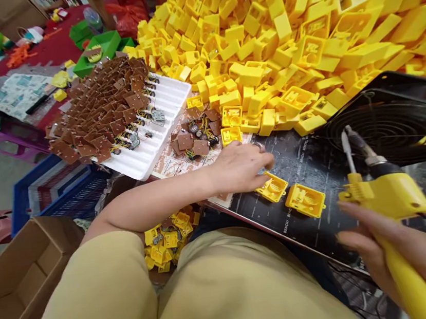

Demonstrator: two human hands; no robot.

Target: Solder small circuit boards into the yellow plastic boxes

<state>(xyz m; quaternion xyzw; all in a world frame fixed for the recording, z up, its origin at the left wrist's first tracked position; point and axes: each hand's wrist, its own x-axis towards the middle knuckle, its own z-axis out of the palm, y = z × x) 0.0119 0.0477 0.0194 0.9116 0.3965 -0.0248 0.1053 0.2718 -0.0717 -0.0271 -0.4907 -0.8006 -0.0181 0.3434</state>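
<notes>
Near the middle of the bench, my left hand (243, 166) reaches over the near edge of the yellow pile, its fingers bent and partly spread. Its thumb side is at an open yellow casing (273, 187); nothing shows between the fingers. Just right of that casing lies another open yellow casing (305, 200) on the black mat (257, 203). At the right, my right hand (396, 256) is wrapped round the handle of a yellow glue gun (396, 194), whose nozzle points up and away from me.
Yellow casings (249, 72) are heaped at the back. Brown circuit boards (101, 106) cover a white tray (168, 113) at the left, with a few more boards (185, 141) beside it. A black fan (390, 122) stands at the right; a cardboard box (29, 275) is lower left.
</notes>
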